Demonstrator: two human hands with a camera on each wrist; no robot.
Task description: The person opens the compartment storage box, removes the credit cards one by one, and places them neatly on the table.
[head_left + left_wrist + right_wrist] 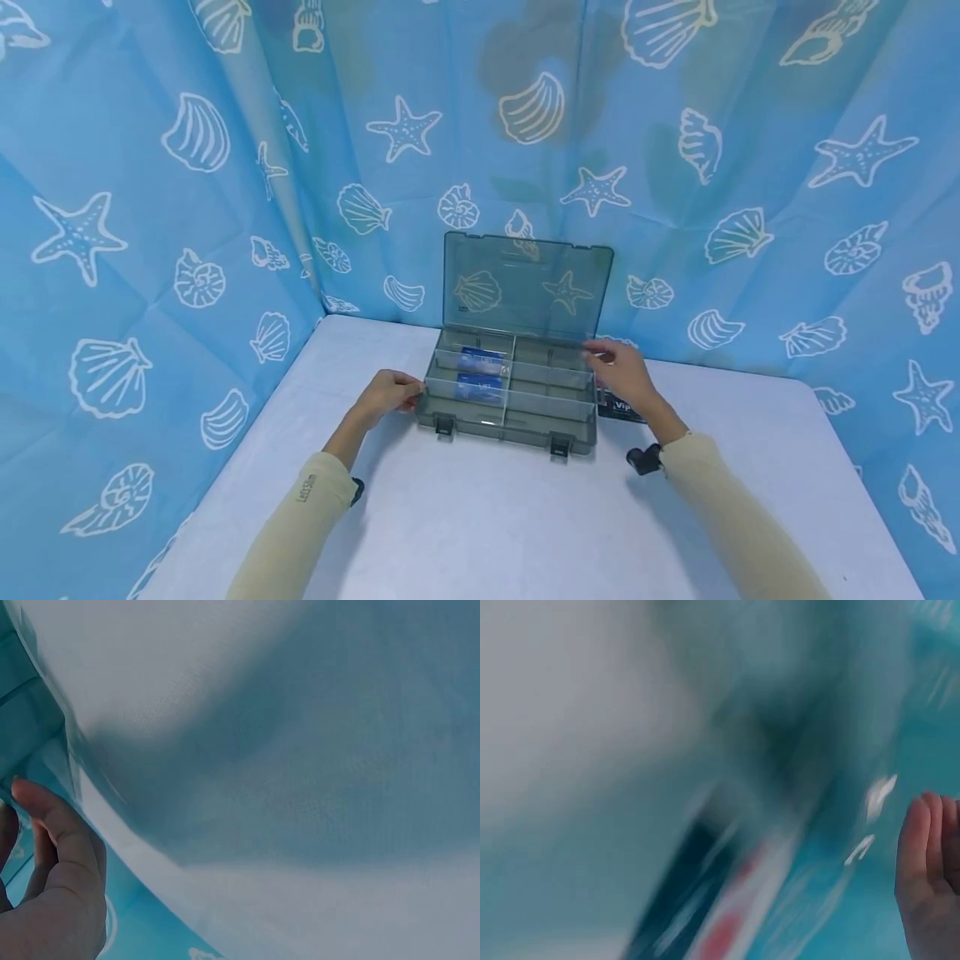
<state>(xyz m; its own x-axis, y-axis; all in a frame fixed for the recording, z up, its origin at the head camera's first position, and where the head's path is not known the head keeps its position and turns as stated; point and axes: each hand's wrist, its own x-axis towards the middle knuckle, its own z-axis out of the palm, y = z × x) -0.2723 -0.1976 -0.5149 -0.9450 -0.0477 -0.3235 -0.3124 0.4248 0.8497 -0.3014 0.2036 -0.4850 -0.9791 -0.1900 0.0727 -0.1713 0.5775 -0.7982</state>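
Note:
A see-through grey-green compartment box [551, 407] stands on the table with its lid [525, 283] raised at the back. Two blue-and-white packets, one behind the other [483, 361] and one in front [480, 388], lie in its left compartments. My left hand [386, 393] grips the box's left edge between thumb and curled fingers. Over the box's right rear edge, my right hand [621, 371] hovers with loosely bent fingers; in the right wrist view the fingers look fairly straight. Beside the box's right side lies a dark card [618, 408] marked "Vip", partly covered by the right hand and forearm.
A white-covered table [480, 517] bears everything. Blue curtains [405, 208] with shell and starfish prints enclose its back and sides. Two dark latches, left [444, 426] and right [559, 446], hang from the box's front. The right wrist view is blurred, with a red-and-white strip [731, 922].

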